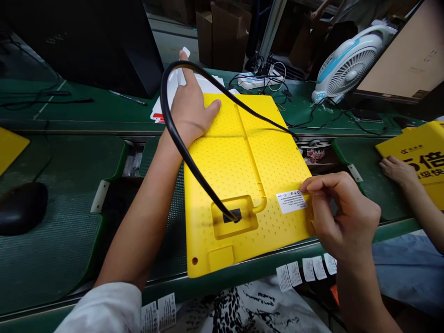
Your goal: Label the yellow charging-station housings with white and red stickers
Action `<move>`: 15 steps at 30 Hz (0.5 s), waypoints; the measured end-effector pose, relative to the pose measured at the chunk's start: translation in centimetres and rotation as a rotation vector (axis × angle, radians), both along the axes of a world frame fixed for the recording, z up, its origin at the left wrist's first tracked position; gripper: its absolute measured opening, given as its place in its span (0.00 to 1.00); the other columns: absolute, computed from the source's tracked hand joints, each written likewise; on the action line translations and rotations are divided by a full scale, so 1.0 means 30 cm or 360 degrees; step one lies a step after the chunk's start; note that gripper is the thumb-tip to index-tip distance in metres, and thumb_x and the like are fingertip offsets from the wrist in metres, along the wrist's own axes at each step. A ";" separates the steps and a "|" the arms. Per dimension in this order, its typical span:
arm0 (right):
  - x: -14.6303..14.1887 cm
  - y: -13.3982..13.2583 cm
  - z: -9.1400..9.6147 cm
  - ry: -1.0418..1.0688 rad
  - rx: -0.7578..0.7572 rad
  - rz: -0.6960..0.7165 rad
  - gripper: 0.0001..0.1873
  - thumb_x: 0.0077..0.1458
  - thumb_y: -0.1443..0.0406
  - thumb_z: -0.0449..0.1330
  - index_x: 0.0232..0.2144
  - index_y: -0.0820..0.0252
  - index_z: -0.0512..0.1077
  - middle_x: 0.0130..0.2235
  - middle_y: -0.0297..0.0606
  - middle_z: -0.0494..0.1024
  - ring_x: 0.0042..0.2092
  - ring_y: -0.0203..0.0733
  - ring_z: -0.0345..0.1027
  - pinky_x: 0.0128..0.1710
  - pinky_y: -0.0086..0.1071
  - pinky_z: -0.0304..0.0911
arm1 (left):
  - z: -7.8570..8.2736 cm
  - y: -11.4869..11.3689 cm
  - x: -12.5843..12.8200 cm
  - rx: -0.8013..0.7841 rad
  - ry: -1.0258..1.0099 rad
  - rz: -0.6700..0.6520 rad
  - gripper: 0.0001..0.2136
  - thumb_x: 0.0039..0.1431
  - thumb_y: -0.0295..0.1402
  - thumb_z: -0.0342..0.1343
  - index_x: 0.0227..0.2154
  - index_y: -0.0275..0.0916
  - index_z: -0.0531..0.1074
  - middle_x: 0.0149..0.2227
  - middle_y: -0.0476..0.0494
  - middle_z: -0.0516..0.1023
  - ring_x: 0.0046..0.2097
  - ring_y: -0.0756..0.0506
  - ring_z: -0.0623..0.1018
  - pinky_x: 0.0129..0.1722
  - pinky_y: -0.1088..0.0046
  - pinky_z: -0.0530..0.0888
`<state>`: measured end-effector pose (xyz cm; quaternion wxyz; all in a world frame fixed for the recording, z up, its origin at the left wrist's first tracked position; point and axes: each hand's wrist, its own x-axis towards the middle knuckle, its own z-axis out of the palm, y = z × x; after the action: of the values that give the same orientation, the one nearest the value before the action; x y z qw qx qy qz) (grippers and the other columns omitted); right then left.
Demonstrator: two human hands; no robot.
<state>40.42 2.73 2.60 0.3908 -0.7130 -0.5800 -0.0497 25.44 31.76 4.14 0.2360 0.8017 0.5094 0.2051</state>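
Observation:
A yellow plastic panel (222, 162) with a dimpled face lies tilted before me, across the bench edge. From its recess rises a black cable (197, 173), which loops over my left forearm and back to the panel's right edge. My left hand (190, 108) rests on the far left corner, thumb spread and index finger stretched out. A small white sticker (186, 52) sits at that fingertip; the other fingers are mostly hidden. At the lower right, a printed white label (291, 202) lies on the panel. My right hand (342, 212) is closed in a pinch at the label's right edge.
Several label strips (314, 268) hang from the bench's front edge. Behind are a dark monitor (86, 46), papers (173, 88), a pen (127, 98), a power strip (255, 79) and a fan (350, 64). At right, another person's hand (398, 171) touches a yellow printed box (426, 159).

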 end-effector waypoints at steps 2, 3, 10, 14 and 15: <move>-0.002 0.002 0.006 -0.0057 0.0009 0.0016 0.08 0.67 0.74 0.55 0.37 0.58 0.71 0.40 0.38 0.77 0.38 0.44 0.71 0.33 0.39 0.63 | -0.003 0.002 -0.002 -0.0003 -0.0012 -0.0007 0.52 0.62 0.48 0.56 0.75 0.43 0.24 0.61 0.33 0.75 0.64 0.29 0.73 0.65 0.51 0.69; -0.003 0.003 0.008 -0.0091 0.0007 0.0029 0.09 0.66 0.74 0.55 0.37 0.58 0.71 0.39 0.38 0.77 0.39 0.44 0.71 0.34 0.39 0.63 | -0.004 0.003 -0.003 -0.0004 -0.0019 -0.0012 0.52 0.62 0.49 0.56 0.75 0.43 0.24 0.61 0.33 0.75 0.65 0.29 0.72 0.65 0.50 0.69; -0.011 0.008 0.016 -0.0200 0.0064 0.0114 0.11 0.65 0.77 0.55 0.35 0.58 0.71 0.37 0.37 0.77 0.39 0.46 0.70 0.35 0.41 0.64 | -0.002 -0.002 -0.001 0.0006 -0.0025 0.0010 0.52 0.62 0.49 0.57 0.76 0.45 0.25 0.63 0.35 0.74 0.66 0.30 0.71 0.66 0.51 0.68; -0.016 0.004 0.018 -0.0239 0.0014 0.0092 0.11 0.65 0.77 0.55 0.36 0.58 0.70 0.38 0.38 0.77 0.40 0.47 0.70 0.35 0.40 0.62 | 0.004 -0.007 0.002 0.0002 -0.0001 0.0014 0.52 0.62 0.48 0.56 0.76 0.43 0.26 0.62 0.33 0.74 0.65 0.30 0.72 0.66 0.51 0.69; -0.017 0.004 0.020 -0.0250 0.0010 0.0097 0.11 0.65 0.77 0.54 0.36 0.58 0.70 0.38 0.39 0.76 0.40 0.47 0.70 0.35 0.40 0.62 | 0.006 -0.008 0.002 0.0003 0.0013 0.0016 0.51 0.63 0.47 0.56 0.76 0.42 0.26 0.62 0.32 0.74 0.65 0.30 0.72 0.66 0.51 0.69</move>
<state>39.91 2.86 3.19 0.3476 -0.6878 -0.6301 -0.0954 25.50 31.51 4.32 0.2322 0.8003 0.5141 0.2035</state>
